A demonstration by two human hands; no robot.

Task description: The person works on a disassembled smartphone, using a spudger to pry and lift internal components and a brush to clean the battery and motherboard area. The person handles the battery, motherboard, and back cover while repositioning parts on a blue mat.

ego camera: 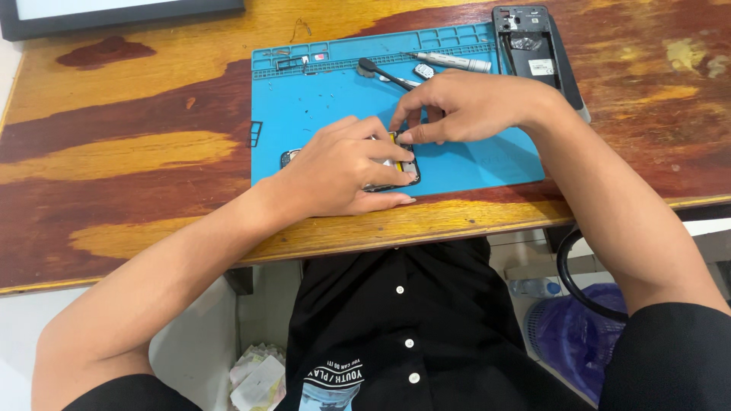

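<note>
An opened dark smartphone with a yellow strip inside (pixel 399 149) lies on the front part of a blue silicone repair mat (pixel 335 95), near the desk's front edge, mostly covered by the left hand (pixel 343 169), which presses flat on it with fingers spread. The right hand (pixel 468 106) pinches its fingers closed at the phone's upper edge; what they grip is hidden. Behind on the mat lie a grey pen-shaped screwdriver (pixel 449 62) and a black spudger (pixel 384 73), while a black phone back frame (pixel 533 49) rests on the worn wooden desk (pixel 137 152).
</note>
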